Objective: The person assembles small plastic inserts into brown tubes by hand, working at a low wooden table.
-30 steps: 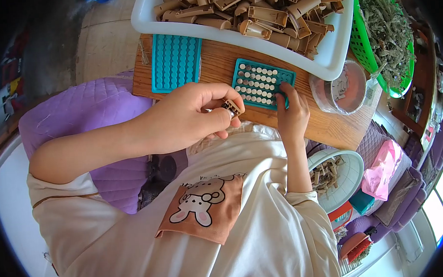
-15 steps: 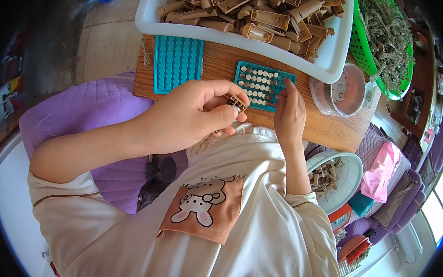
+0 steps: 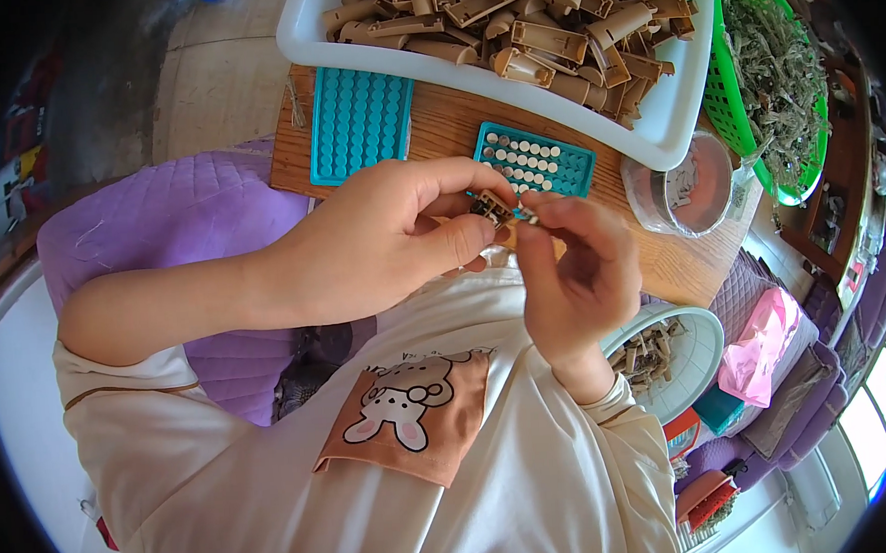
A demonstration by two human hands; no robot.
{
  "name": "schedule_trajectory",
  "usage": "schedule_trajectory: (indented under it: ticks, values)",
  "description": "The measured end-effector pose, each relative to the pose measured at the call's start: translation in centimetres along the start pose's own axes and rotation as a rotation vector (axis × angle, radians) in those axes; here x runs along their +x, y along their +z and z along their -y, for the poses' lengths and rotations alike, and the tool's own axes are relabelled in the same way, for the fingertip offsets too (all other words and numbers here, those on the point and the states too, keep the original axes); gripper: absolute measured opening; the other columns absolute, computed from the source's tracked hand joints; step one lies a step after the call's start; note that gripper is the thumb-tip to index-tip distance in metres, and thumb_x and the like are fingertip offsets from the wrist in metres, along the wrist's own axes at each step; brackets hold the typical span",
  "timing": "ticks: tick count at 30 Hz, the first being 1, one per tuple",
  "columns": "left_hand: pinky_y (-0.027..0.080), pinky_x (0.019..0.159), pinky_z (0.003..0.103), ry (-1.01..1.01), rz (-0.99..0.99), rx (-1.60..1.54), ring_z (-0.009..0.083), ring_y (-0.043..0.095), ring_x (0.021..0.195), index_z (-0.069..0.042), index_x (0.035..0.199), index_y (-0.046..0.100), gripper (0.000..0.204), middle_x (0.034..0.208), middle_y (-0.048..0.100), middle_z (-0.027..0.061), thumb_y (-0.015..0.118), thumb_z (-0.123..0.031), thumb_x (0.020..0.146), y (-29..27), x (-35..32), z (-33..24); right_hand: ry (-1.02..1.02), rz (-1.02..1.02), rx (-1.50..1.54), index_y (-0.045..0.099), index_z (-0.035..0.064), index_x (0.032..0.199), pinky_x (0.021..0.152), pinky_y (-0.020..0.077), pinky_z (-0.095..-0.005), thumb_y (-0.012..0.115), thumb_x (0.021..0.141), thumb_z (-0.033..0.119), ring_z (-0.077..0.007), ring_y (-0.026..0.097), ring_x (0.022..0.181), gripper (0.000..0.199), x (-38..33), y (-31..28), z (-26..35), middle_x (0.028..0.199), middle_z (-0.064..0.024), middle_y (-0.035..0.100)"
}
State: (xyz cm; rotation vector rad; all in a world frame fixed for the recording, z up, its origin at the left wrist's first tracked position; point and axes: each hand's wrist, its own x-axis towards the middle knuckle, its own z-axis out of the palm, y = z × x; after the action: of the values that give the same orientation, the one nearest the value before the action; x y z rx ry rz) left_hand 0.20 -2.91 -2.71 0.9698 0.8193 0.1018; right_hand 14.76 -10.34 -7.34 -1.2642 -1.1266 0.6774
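Observation:
My left hand point(image 3: 400, 224) is closed round a small brown plastic part point(image 3: 490, 208) with dark and shiny bits inside, held above the table edge. Thumb and forefinger of my right hand point(image 3: 581, 269) pinch a small whitish piece point(image 3: 528, 215) right beside that part; its exact kind is too small to make out. Just beyond both hands lies a teal tray point(image 3: 579, 165) with rows of small white round pieces point(image 3: 527, 161) in part of its pockets. My fingers hide its near edge. Left of it is a second teal tray point(image 3: 360, 126) of round pockets.
A large white bin point(image 3: 672, 144) full of brown half-round plastic shells stands at the back of the wooden table point(image 3: 444, 111). A clear round tub point(image 3: 694, 183) sits at the right, near a green basket point(image 3: 724, 87) of wiry parts. Below is a pale bucket point(image 3: 702, 348) of brown pieces.
My right hand has come from the tray of white pieces toward me and left, to the brown part, with a small piece pinched. My left hand has barely moved.

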Motion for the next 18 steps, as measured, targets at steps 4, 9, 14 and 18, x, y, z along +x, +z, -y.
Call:
schedule_trajectory:
  ticks: [4, 9, 14, 18]
  values:
    - [0.043, 0.068, 0.021, 0.014, 0.007, 0.020, 0.0072, 0.051, 0.077, 0.002, 0.110, 0.043, 0.026, 0.087, 0.053, 0.0042, 0.043, -0.004, 0.084, 0.1, -0.2, -0.4, -0.209, 0.065, -0.087, 0.053, -0.0027, 0.081, 0.063, 0.0492, -0.0282, 0.065, 0.059, -0.012, -0.0236, 0.060, 0.072, 0.027, -0.1, 0.3, -0.4, 0.074, -0.0115, 0.056]
    - [0.042, 0.066, 0.020, 0.030, 0.031, 0.029, 0.0070, 0.050, 0.075, 0.003, 0.110, 0.043, 0.026, 0.087, 0.053, 0.0045, 0.043, -0.003, 0.085, 0.0, -0.1, -0.3, -0.290, 0.018, -0.111, 0.053, -0.0026, 0.080, 0.061, 0.0496, -0.0300, 0.065, 0.059, -0.012, -0.0247, 0.059, 0.069, 0.027, -0.4, 0.7, -0.5, 0.073, -0.0118, 0.056]
    - [0.042, 0.068, 0.021, 0.003, 0.008, 0.043, 0.0079, 0.051, 0.075, 0.003, 0.111, 0.042, 0.027, 0.089, 0.053, 0.0051, 0.043, -0.003, 0.085, -0.2, -0.2, -0.6, -0.313, -0.029, -0.139, 0.053, -0.0029, 0.079, 0.061, 0.0495, -0.0305, 0.066, 0.058, -0.012, -0.0249, 0.059, 0.069, 0.026, -0.5, 1.4, -0.6, 0.072, -0.0117, 0.056]
    - [0.043, 0.069, 0.022, 0.021, -0.071, 0.253, 0.0084, 0.051, 0.076, 0.003, 0.111, 0.044, 0.027, 0.089, 0.054, 0.0050, 0.044, -0.001, 0.083, -0.1, -0.5, -0.9, -0.189, 0.057, -0.166, 0.054, -0.0018, 0.077, 0.062, 0.0487, -0.0279, 0.066, 0.059, -0.009, -0.0226, 0.059, 0.068, 0.023, -0.1, 0.9, -0.3, 0.073, -0.0104, 0.057]
